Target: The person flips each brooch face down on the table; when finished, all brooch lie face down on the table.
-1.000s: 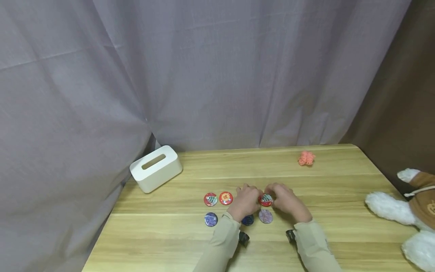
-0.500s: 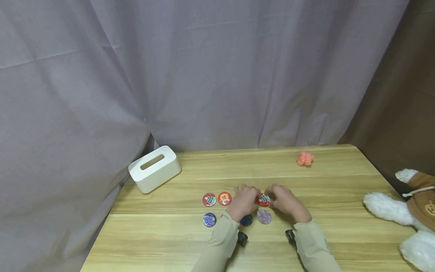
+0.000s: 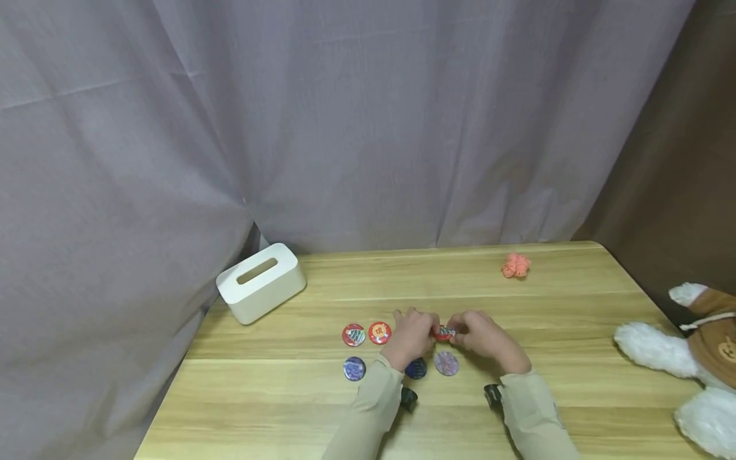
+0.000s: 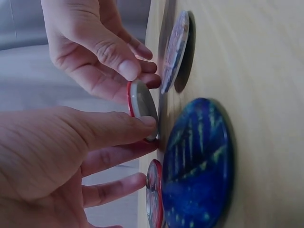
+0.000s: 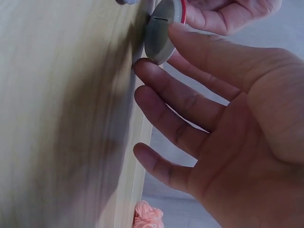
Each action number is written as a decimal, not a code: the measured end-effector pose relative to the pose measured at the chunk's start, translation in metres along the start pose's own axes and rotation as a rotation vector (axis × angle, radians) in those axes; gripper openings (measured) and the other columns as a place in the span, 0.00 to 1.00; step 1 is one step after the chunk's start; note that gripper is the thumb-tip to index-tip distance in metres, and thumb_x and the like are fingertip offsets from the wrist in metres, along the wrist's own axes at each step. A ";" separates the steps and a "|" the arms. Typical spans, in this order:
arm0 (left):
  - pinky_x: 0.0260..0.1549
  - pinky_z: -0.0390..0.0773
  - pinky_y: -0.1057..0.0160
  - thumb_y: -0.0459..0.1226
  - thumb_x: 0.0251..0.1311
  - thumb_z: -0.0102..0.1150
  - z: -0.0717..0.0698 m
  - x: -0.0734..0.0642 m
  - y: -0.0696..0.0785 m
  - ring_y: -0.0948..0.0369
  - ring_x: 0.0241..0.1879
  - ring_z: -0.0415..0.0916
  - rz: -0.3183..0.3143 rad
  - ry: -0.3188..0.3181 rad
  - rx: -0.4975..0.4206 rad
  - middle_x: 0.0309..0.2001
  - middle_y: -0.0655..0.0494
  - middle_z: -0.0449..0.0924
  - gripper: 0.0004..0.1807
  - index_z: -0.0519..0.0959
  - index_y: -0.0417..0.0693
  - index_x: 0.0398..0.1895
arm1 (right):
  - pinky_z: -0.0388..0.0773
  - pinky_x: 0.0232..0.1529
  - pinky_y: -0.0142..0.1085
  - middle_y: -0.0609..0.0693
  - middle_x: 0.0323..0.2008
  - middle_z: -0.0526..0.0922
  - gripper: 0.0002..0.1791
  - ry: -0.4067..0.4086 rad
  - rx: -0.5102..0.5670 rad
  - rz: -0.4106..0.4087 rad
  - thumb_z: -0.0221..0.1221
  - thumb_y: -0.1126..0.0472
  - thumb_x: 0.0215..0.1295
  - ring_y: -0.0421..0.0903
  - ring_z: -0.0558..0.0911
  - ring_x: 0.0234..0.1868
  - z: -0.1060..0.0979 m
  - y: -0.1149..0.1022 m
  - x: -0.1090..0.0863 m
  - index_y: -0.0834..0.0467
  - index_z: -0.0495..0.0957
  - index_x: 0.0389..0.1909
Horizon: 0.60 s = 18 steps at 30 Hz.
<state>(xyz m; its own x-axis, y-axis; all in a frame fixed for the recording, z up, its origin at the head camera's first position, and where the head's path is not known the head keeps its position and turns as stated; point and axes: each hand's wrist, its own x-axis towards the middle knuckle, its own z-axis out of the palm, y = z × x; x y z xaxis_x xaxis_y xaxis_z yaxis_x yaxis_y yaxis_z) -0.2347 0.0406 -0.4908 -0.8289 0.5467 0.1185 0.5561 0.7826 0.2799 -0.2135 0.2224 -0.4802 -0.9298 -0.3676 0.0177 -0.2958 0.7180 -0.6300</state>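
A red button badge (image 3: 444,333) with a green-and-white tree design is held tilted up between both hands. Its pale grey back (image 4: 144,102) shows in the left wrist view. My left hand (image 3: 409,337) pinches one side, thumb against the back. From the other side my right hand (image 3: 484,337) pinches it between thumb and finger, the remaining fingers spread loosely. Close by on the table lie a dark blue badge (image 4: 197,164) and a pale purple badge (image 3: 446,363). Another red-rimmed badge (image 4: 154,194) sits near the left fingers, hidden in the head view.
Left of the hands lie a red tree badge (image 3: 353,335), a red-and-orange badge (image 3: 379,332) and a purple-blue badge (image 3: 354,368). A white tissue box (image 3: 261,284) stands back left, a coral yarn-like bundle (image 3: 515,266) back right. A white plush toy (image 3: 655,348) is at the right edge.
The red tree badge between the hands has tipped up from facing the camera to a steep slant. Both hands have closed in on it slightly; the other visible badges stay put.
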 end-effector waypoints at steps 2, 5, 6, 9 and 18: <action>0.49 0.67 0.45 0.35 0.53 0.73 -0.001 0.000 0.000 0.59 0.38 0.75 0.002 0.006 -0.006 0.32 0.65 0.84 0.06 0.84 0.56 0.29 | 0.78 0.40 0.47 0.49 0.32 0.85 0.06 0.008 -0.012 -0.004 0.66 0.71 0.57 0.45 0.79 0.33 -0.002 -0.002 0.000 0.60 0.84 0.34; 0.52 0.67 0.38 0.36 0.54 0.72 -0.004 -0.001 -0.001 0.58 0.39 0.77 0.012 0.025 -0.002 0.32 0.65 0.85 0.05 0.84 0.56 0.29 | 0.79 0.41 0.48 0.49 0.32 0.86 0.06 0.023 -0.027 -0.007 0.67 0.71 0.56 0.45 0.81 0.34 -0.001 -0.003 0.001 0.60 0.85 0.34; 0.52 0.67 0.36 0.36 0.54 0.72 -0.004 -0.002 -0.002 0.57 0.39 0.77 0.016 0.035 0.004 0.33 0.65 0.85 0.05 0.84 0.56 0.29 | 0.79 0.42 0.49 0.50 0.32 0.86 0.06 0.033 -0.035 -0.013 0.67 0.71 0.56 0.46 0.81 0.34 -0.001 -0.002 0.001 0.60 0.85 0.34; 0.53 0.67 0.34 0.36 0.55 0.71 -0.004 -0.002 -0.003 0.57 0.40 0.78 0.023 0.065 0.010 0.33 0.65 0.85 0.05 0.85 0.57 0.30 | 0.80 0.42 0.50 0.51 0.32 0.86 0.08 0.070 -0.040 -0.035 0.66 0.74 0.53 0.48 0.83 0.34 -0.001 0.000 0.002 0.61 0.86 0.34; 0.42 0.66 0.54 0.41 0.58 0.71 -0.012 0.000 -0.005 0.63 0.34 0.75 0.042 0.132 0.005 0.29 0.67 0.84 0.03 0.85 0.57 0.31 | 0.79 0.41 0.49 0.52 0.31 0.86 0.06 0.126 -0.056 -0.028 0.67 0.73 0.57 0.48 0.83 0.34 -0.005 0.000 0.002 0.61 0.86 0.32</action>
<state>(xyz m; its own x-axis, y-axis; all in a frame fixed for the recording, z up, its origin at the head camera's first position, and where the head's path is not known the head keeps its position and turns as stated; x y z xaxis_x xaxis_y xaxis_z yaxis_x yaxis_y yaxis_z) -0.2381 0.0328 -0.4808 -0.8057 0.5352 0.2539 0.5902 0.7615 0.2677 -0.2162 0.2249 -0.4767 -0.9400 -0.3134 0.1346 -0.3309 0.7414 -0.5838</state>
